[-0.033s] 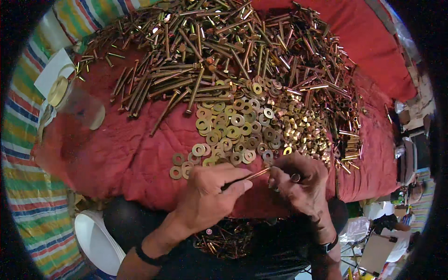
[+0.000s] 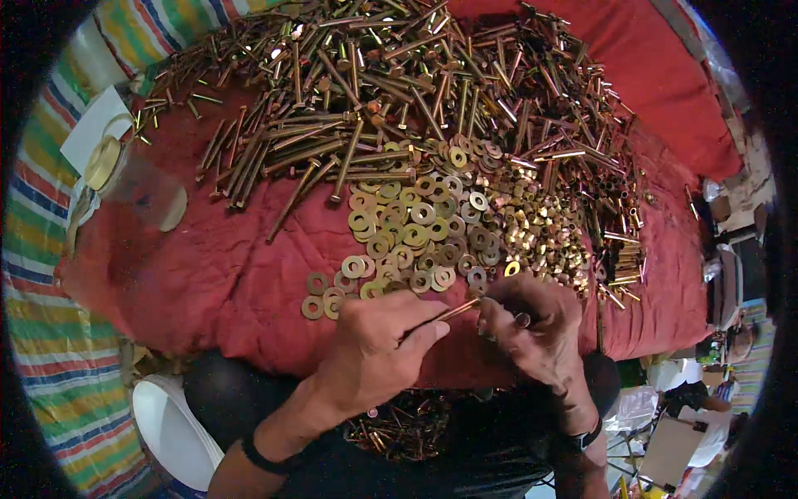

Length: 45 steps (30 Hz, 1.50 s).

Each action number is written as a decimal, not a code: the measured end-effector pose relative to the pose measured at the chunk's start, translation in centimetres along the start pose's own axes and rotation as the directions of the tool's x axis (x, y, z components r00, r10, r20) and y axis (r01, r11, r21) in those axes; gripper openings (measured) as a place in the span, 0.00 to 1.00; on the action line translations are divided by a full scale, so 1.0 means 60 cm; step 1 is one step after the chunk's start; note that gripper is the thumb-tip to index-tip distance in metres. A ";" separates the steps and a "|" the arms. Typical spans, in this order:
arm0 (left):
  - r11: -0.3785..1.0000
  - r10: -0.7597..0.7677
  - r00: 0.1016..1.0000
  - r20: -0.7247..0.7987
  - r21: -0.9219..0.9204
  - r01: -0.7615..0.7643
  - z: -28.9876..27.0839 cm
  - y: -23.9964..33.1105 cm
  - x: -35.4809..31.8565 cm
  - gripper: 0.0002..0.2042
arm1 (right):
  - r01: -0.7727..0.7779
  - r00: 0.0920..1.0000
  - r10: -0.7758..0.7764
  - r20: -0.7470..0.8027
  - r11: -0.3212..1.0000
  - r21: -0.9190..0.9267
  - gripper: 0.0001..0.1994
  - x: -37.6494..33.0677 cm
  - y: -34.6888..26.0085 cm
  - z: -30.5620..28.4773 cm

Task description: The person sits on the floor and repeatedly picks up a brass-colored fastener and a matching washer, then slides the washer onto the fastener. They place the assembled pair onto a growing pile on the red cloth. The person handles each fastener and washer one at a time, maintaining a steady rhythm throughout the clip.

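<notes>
A slender metal rod (image 2: 460, 310) is just nearer the person than the washers (image 2: 416, 237), slanting between the two hands. The left hand (image 2: 374, 334) has thumb and fingers closed on it in a narrow grip. The right hand (image 2: 539, 328) meets its far end with the fingertips, and its curled grip also holds a short tube (image 2: 523, 319).

Well left of the washers, a clear jar (image 2: 143, 195) with one pale lid lies tipped on the cloth; its contents cannot be made out. Closer to the person than the washers, at the lap, is a dark heap of bolts (image 2: 399, 432); whether a container holds it is hidden.

There is one rod, one tube in the hand, one jar and one white card (image 2: 96, 129) beside it. The washers number in the dozens, overlapping too much to count, as do the nuts (image 2: 540, 226) touching them on the right and the long bolts (image 2: 357, 91) piled beyond.

Under the washers spreads creased red cloth (image 2: 191, 274). Far left of them hangs or lies a striped sheet (image 2: 62, 349); far right is clutter with a plastic bag (image 2: 629, 409).
</notes>
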State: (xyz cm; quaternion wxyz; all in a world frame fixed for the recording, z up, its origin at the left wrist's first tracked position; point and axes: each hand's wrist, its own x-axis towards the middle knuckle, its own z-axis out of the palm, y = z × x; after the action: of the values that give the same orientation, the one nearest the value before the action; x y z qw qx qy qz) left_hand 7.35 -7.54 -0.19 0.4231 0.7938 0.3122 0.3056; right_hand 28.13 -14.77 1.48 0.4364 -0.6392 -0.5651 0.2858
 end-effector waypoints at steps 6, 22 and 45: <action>0.944 0.184 0.983 -0.009 0.280 -0.175 0.023 0.000 -0.017 0.13 | 0.447 0.894 -0.398 0.206 0.772 -0.451 0.07 -0.002 0.002 -0.010; 0.808 -0.303 0.946 0.113 -0.496 0.318 0.020 0.023 -0.007 0.10 | -0.001 0.989 0.145 -0.036 0.245 0.970 0.12 0.025 0.012 -0.004; 0.123 -0.462 0.853 0.242 -0.935 0.332 0.007 0.021 0.000 0.18 | 0.420 0.891 -0.398 0.217 0.905 -0.064 0.24 0.004 -0.022 0.025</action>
State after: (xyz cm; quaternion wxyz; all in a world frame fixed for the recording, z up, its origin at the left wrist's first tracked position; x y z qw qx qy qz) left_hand 7.95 -8.27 0.70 0.8621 0.2373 0.2814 0.3482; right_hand 26.27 -14.21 1.96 0.3924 -0.4967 -0.7427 0.2184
